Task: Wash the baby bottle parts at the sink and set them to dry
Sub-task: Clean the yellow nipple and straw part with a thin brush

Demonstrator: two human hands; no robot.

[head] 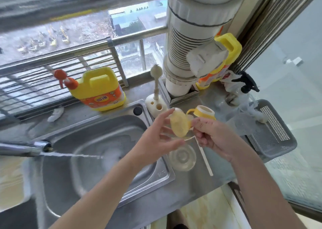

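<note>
Both hands up over the table (191,190), at the sink's (97,176) 3 o'clock edge.
- Left hand (156,139): fingers spread, index tip on the top edge of the yellow silicone part (179,124), thumb at its lower edge. It holds the part between them.
- Right hand (214,134): fingers curled, pinching the part's 3 o'clock edge. The part is off the table, between the two hands. It is too blurred to tell nipple from valve.
- Clear round cap (182,156) lies on the table just under the hands, with the white straw (206,160) beside it at 3 o'clock.
- Yellow handled collar (204,112) stands on the table at 12 o'clock from the right hand.
- Grey basket (273,134) is at 3 o'clock with crumpled clear plastic (247,112) over its near corner.
- Faucet (22,149) at 9 o'clock is running, its water stream (73,155) going into the sink.
- Brush stand (156,105) with one brush (156,71) upright in it is at the sink's back right corner.
- Yellow detergent jug (102,89) is at 11 o'clock, and a second jug (228,50) is behind the white drain pipe (183,42).
</note>
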